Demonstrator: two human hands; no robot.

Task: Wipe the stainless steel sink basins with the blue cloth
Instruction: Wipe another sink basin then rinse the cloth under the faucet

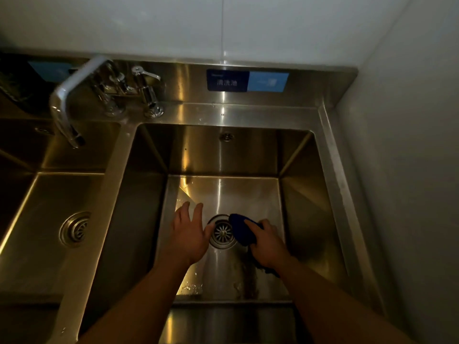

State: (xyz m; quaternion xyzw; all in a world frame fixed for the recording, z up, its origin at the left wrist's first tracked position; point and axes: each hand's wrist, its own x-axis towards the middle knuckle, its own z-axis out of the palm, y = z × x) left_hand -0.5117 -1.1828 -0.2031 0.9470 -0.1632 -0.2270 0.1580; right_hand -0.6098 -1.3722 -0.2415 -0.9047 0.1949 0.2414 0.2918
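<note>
Two stainless steel basins lie side by side. Both my hands reach down into the right basin [300,155]. My right hand [267,243] is shut on a dark blue cloth [242,228], pressing it on the basin floor at the right edge of the round drain strainer [221,233]. A tail of the cloth hangs out under my wrist. My left hand [188,233] hovers just left of the drain, fingers spread, holding nothing. The left basin [32,194] has its own drain [74,229].
A chrome faucet [67,95] swings out over the left basin, with its handles [144,78] on the back ledge. A blue label [247,81] is stuck on the backsplash. White tiled walls close in behind and on the right. A steel divider [109,194] separates the basins.
</note>
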